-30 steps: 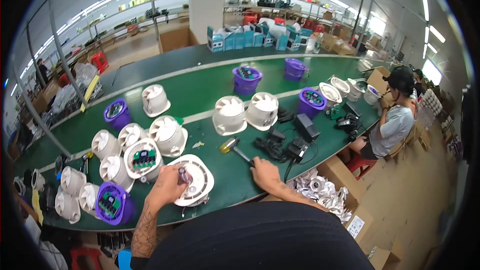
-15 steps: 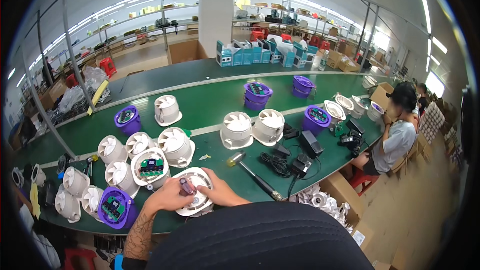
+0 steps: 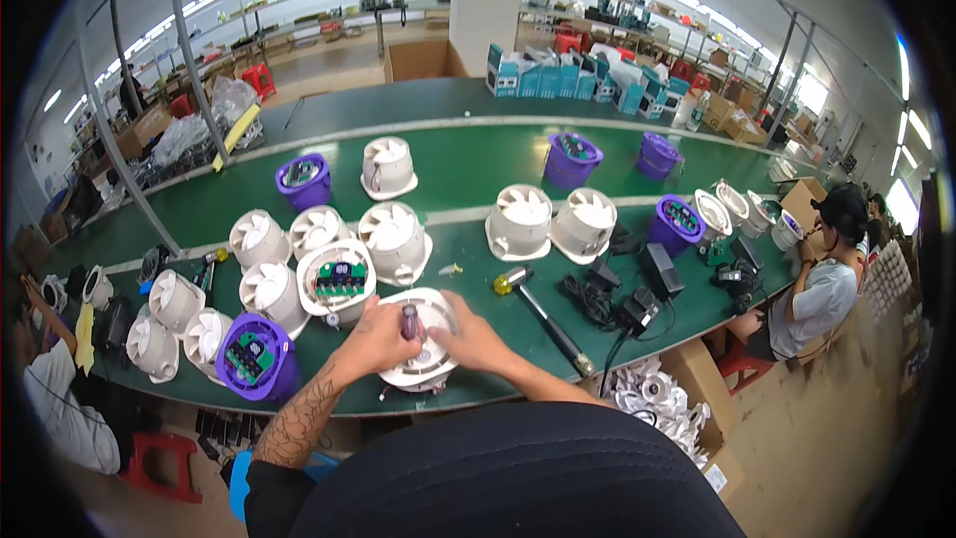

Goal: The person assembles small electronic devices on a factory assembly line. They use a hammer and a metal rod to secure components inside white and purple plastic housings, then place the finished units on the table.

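Note:
A white round fan housing [image 3: 423,379] lies on the green bench in front of me, its open side up. My left hand [image 3: 376,339] is closed round the dark reddish, see-through handle of a screwdriver [image 3: 409,323], which stands nearly upright over the housing; its tip is hidden. On the right side of the housing, my right hand [image 3: 472,341] grips the rim, thumb reaching inward. Just behind my left hand sits a white housing with a green circuit board [image 3: 340,280]. A purple housing [image 3: 255,357] with a similar board stands to the left.
Several white fan units [image 3: 269,287] crowd the bench at left. A yellow-headed hammer [image 3: 546,319], black power adapters [image 3: 639,311] and cables lie to the right. Below the right edge, a carton [image 3: 709,389] holds white parts. People sit at the right [image 3: 822,269] and far left [image 3: 62,408].
My view has swung, so the bench appears further right and higher. The screwdriver handle looks more upright. Both hands stay at the same housing.

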Motion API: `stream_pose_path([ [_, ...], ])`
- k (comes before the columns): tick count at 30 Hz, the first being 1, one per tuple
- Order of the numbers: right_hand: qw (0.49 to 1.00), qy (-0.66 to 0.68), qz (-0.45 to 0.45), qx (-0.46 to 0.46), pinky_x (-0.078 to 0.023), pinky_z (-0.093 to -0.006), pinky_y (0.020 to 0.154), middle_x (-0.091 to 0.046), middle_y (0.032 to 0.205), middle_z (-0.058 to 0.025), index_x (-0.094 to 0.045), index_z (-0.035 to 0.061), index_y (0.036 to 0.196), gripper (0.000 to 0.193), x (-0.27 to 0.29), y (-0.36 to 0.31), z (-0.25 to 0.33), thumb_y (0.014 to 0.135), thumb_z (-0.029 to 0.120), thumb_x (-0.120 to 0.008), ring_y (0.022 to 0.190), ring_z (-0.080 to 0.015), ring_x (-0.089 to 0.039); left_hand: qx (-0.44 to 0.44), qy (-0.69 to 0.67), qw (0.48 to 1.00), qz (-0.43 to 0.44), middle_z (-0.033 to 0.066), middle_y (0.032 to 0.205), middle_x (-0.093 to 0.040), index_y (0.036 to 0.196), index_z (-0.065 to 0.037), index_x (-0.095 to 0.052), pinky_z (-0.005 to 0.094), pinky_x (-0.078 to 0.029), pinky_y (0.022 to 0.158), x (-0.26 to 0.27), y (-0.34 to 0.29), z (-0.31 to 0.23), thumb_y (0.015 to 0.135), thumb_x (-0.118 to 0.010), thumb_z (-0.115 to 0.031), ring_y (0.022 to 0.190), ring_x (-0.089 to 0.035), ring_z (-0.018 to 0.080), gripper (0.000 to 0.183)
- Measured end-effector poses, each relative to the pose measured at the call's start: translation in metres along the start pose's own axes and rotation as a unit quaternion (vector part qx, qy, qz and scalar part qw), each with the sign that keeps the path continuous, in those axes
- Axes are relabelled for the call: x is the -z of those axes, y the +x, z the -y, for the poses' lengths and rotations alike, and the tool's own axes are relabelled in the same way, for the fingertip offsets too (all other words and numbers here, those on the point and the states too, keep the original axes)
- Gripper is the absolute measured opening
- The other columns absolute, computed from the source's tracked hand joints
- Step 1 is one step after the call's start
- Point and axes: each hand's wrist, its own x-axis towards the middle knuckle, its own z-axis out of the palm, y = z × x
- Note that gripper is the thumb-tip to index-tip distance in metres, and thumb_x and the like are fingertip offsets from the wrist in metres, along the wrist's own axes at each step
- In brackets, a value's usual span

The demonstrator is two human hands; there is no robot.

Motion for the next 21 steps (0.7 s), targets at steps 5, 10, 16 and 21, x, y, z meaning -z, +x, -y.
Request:
stream_pose_path([
  [5, 0.999, 0.005, 0.023, -0.049, -0.048, -0.0433, 0.089, -0.061, 0.107, -0.0329, -0.030, -0.0071, 0.137, 0.065, -0.003, -0.003, 0.015, 0.087, 0.021, -0.061, 0.102, -0.0440, -0.061, 0.047, -0.143, 0.988, -0.041, 0.0096, 0.078, -0.067, 0.085, 0.001, -0.064, 0.0275, -0.051, 0.072, 0.030, -0.001, -0.010, 0.073, -0.067, -0.009, 0.077, -0.064, 0.0144, 0.016],
  [10, 0.994, 0.087, 0.018, -0.065, -0.046, -0.0365, 0.091, -0.060, 0.117, -0.0255, -0.035, -0.0050, 0.136, 0.063, -0.011, -0.008, 0.001, 0.088, 0.026, -0.062, 0.107, -0.0321, -0.061, 0.048, -0.368, 0.911, -0.178, 0.0080, 0.072, -0.061, 0.079, -0.001, -0.056, 0.0348, -0.057, 0.072, 0.076, -0.044, 0.020, 0.078, -0.057, -0.003, 0.073, -0.067, 0.0196, 0.003],
  [16, 0.945, 0.284, 0.066, -0.150, -0.044, -0.0301, 0.092, -0.060, 0.119, -0.0142, -0.044, -0.0021, 0.133, 0.050, -0.011, -0.005, -0.007, 0.093, 0.025, -0.058, 0.105, -0.0177, -0.057, 0.270, -0.527, 0.774, -0.225, 0.0114, 0.091, -0.061, 0.098, 0.003, -0.059, 0.0317, -0.060, 0.045, -0.034, -0.096, 0.056, 0.086, -0.054, -0.006, 0.086, -0.066, 0.0217, 0.016],
  [21, 0.942, 0.317, 0.010, -0.113, -0.044, -0.0295, 0.092, -0.061, 0.115, -0.0120, -0.047, -0.0025, 0.131, 0.044, 0.002, -0.009, -0.012, 0.094, 0.019, -0.058, 0.104, -0.0155, -0.056, 0.299, -0.517, 0.786, -0.161, 0.0082, 0.096, -0.065, 0.113, 0.002, -0.060, 0.0199, -0.045, 0.045, -0.052, -0.073, 0.011, 0.092, -0.052, -0.006, 0.058, -0.053, 0.0062, 0.025],
])
